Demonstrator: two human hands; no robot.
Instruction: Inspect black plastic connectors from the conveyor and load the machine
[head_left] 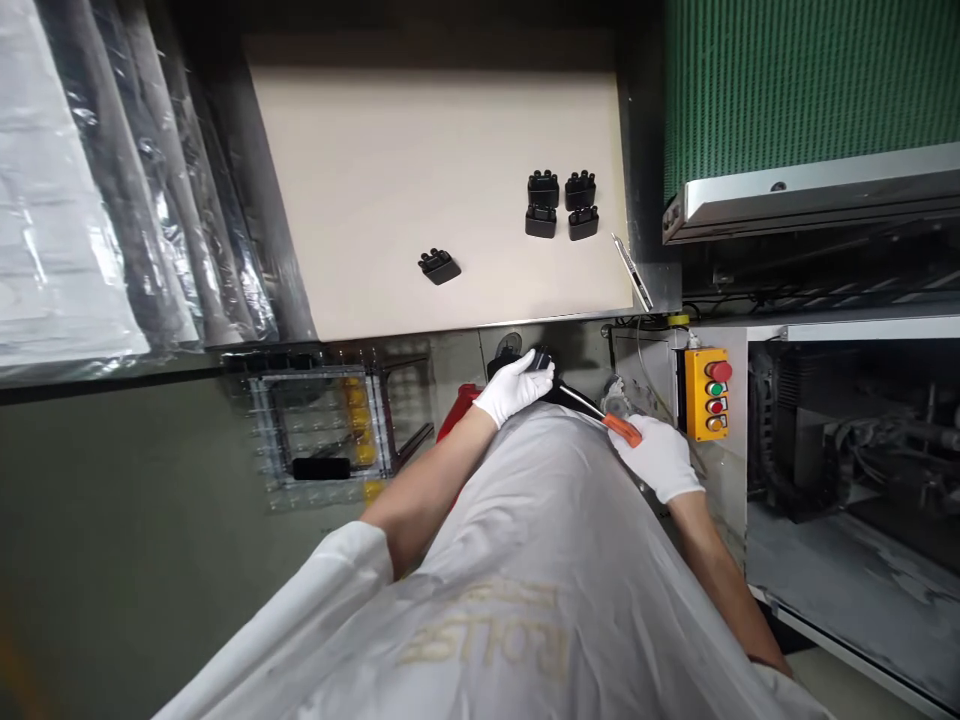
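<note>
My left hand, in a white glove, is closed around a black plastic part just in front of the table edge. My gloved right hand grips a screwdriver-like tool by its orange handle. Its thin metal shaft points left, and the tip is close to the part in my left hand; whether they touch I cannot tell. On the light board lies a single black part with rounded knobs. Several similar black parts are grouped at the right of the board.
A silver pen-like cutter lies at the right edge of the pale board. Clear plastic trays stand below left. An orange button box and a green ribbed belt are on the right. Plastic sheeting hangs left.
</note>
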